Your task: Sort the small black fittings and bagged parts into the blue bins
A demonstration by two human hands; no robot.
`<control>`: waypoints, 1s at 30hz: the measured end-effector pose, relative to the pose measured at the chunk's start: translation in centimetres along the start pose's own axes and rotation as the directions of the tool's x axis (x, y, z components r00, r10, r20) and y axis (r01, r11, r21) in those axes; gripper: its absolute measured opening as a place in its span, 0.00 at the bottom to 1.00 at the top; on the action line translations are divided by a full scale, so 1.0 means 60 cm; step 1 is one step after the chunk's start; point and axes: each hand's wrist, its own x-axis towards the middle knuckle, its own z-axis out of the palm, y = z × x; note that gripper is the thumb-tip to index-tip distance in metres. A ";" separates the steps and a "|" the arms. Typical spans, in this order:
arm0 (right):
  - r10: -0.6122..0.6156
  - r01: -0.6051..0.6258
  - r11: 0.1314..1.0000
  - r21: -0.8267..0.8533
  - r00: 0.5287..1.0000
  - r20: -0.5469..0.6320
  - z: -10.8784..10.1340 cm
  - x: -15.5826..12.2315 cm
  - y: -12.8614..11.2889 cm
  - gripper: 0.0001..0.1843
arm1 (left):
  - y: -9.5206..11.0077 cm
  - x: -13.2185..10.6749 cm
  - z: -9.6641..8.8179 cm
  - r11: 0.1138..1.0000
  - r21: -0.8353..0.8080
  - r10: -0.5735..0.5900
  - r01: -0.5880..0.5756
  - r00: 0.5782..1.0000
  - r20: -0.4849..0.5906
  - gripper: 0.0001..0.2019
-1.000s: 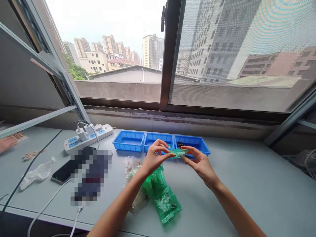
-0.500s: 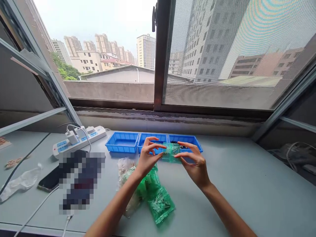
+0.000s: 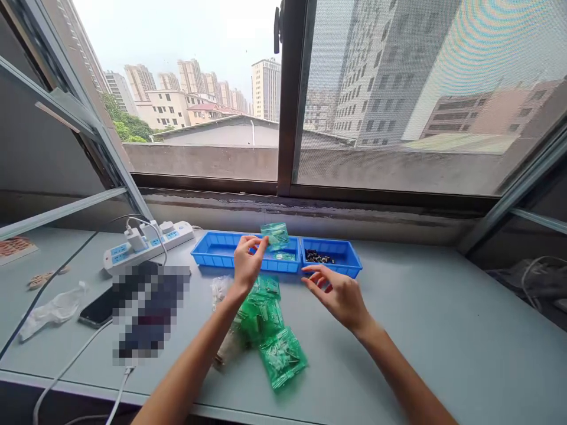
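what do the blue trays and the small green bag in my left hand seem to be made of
Blue trays: probably molded plastic, slightly glossy, judging by the uniform color and ribbed walls. Small green bag: likely thin plastic film, shiny and translucent, going by its glints and see-through tint.

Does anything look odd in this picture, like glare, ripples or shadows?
Head view: sky nearly washed out white; head view: coloured ripples across the window screen, probably moiré; head view: square blocks mask part of the black phone; head view: soft green-tinted shadow under the nearest green packet.
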 end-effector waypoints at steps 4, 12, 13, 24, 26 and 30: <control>-0.061 0.095 0.994 -0.056 0.898 0.436 0.003 -0.009 -0.010 0.14 | -0.012 0.029 -0.006 0.923 0.368 0.136 -0.116 0.990 -0.029 0.11; 0.043 0.014 0.996 -0.088 0.784 0.619 0.012 -0.018 -0.024 0.29 | -0.010 0.032 0.040 0.767 0.602 0.095 -0.222 0.967 0.236 0.12; 0.046 0.018 0.995 -0.095 0.777 0.628 0.012 -0.019 -0.024 0.29 | -0.012 0.031 0.045 0.773 0.589 0.090 -0.237 0.959 0.268 0.12; 0.074 -0.106 0.994 0.003 0.717 0.693 0.012 -0.016 -0.016 0.27 | -0.014 0.026 0.034 0.809 0.518 0.090 -0.278 0.930 0.357 0.05; 0.076 -0.176 0.982 0.063 0.681 0.728 0.012 -0.015 -0.011 0.26 | -0.004 0.021 0.025 0.835 0.477 0.121 -0.275 0.937 0.328 0.05; 0.044 -0.203 0.971 0.128 0.674 0.738 0.012 -0.013 0.002 0.26 | 0.016 0.006 0.002 0.900 0.289 0.270 -0.328 0.937 0.222 0.09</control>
